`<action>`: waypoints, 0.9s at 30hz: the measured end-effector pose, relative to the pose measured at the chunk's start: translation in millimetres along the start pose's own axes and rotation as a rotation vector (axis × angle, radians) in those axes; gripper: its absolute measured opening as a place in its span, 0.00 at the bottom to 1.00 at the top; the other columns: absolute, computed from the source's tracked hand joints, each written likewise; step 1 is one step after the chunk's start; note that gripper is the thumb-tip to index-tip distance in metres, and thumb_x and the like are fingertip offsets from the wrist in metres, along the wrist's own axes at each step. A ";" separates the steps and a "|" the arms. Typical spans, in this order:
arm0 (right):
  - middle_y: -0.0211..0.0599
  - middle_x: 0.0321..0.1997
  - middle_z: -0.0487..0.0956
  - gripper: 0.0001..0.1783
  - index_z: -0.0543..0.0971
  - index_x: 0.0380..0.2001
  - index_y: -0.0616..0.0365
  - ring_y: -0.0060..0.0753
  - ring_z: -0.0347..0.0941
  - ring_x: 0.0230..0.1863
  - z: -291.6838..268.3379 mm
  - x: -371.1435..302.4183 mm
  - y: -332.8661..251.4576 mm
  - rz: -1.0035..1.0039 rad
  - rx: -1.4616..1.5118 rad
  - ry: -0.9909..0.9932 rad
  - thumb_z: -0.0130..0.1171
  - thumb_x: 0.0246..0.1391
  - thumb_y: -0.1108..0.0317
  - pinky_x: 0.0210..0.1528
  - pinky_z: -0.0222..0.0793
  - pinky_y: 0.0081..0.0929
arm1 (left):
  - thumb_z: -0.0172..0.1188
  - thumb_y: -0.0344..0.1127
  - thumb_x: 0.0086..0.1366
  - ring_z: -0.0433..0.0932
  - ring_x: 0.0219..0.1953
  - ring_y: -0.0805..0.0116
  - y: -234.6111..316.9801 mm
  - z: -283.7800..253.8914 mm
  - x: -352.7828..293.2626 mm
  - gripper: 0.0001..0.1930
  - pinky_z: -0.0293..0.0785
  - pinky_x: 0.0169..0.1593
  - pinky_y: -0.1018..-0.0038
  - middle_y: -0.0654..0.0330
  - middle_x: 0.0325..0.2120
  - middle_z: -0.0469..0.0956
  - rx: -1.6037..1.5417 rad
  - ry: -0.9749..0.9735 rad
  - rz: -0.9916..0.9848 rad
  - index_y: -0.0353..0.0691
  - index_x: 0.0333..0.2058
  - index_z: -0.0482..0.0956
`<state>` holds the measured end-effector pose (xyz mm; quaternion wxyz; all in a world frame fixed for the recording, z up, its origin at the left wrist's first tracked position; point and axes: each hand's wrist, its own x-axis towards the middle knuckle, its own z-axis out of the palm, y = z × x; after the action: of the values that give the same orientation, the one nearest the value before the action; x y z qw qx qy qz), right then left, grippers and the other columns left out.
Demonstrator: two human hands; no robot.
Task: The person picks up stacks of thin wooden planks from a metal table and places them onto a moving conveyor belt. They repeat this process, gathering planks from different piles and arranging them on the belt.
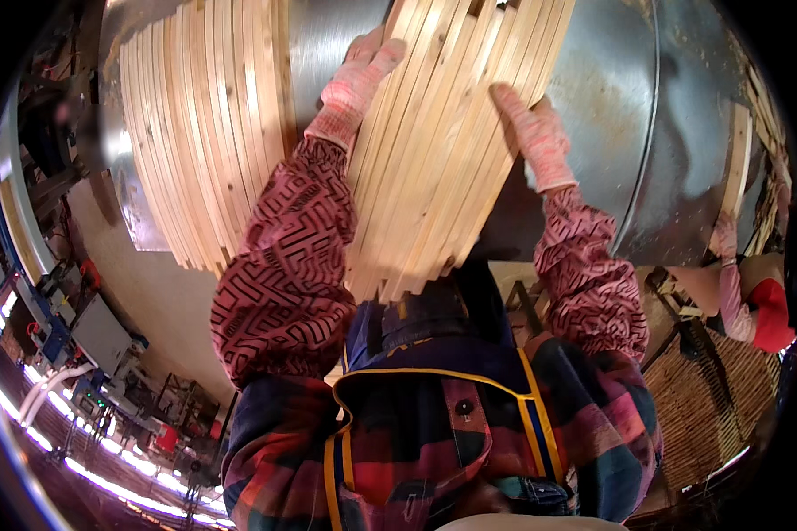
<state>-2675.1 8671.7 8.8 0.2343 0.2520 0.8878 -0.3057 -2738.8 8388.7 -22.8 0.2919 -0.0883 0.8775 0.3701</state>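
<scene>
A wide layer of pale wooden strips [434, 150], laid side by side, lies across the metal table in front of me, its near ends by my apron. At the layer's left edge is my left hand [359, 75] in a pink-and-white knit glove, its thumb reaching onto the wood. My right hand [540, 137], gloved the same way, grips the right edge, with one digit stretched over the top strips and the others down the side. Together they hold the strips between them. The undersides of both hands are hidden.
A second row of wooden strips [199, 133] lies to the left on the metal table [598, 106]. At the far right, another person's gloved hand [724, 237] is by a single wooden piece [737, 164]. Machinery [106, 332] stands at the lower left.
</scene>
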 end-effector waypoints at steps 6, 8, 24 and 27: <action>0.45 0.47 0.82 0.48 0.76 0.55 0.60 0.38 0.77 0.46 -13.6 -30.9 -20.1 -0.168 0.180 0.225 0.59 0.48 0.26 0.50 0.70 0.33 | 0.60 0.43 0.59 0.73 0.58 0.63 37.7 -34.4 -92.4 0.39 0.66 0.60 0.69 0.56 0.55 0.75 -1.060 -0.195 0.492 0.42 0.68 0.60; 0.40 0.45 0.84 0.40 0.79 0.52 0.56 0.30 0.78 0.40 -25.2 -41.5 -36.6 -0.341 0.369 0.363 0.62 0.50 0.31 0.46 0.70 0.28 | 0.60 0.47 0.60 0.72 0.59 0.62 51.5 -68.3 -107.0 0.39 0.65 0.61 0.68 0.56 0.56 0.75 -1.047 -0.143 0.601 0.43 0.68 0.59; 0.43 0.56 0.78 0.25 0.75 0.59 0.48 0.40 0.74 0.58 -88.8 -21.8 -68.1 -1.218 -0.442 0.692 0.61 0.58 0.59 0.57 0.72 0.33 | 0.43 0.83 0.54 0.74 0.56 0.65 75.0 -142.1 -115.8 0.60 0.69 0.61 0.70 0.57 0.56 0.74 -1.199 -0.050 1.043 0.35 0.70 0.53; 0.41 0.62 0.72 0.29 0.67 0.64 0.53 0.37 0.70 0.61 -23.1 -35.8 -13.4 -1.130 0.103 0.122 0.59 0.60 0.63 0.60 0.70 0.33 | 0.45 0.69 0.66 0.72 0.57 0.57 34.2 -115.5 -154.0 0.45 0.67 0.62 0.63 0.52 0.58 0.71 -1.520 -0.253 0.788 0.36 0.68 0.56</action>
<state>-2661.8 8666.9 51.1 -0.0297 -0.2338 0.8805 -0.4114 -2677.8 8322.6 150.8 0.0999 0.0929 0.3197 0.9376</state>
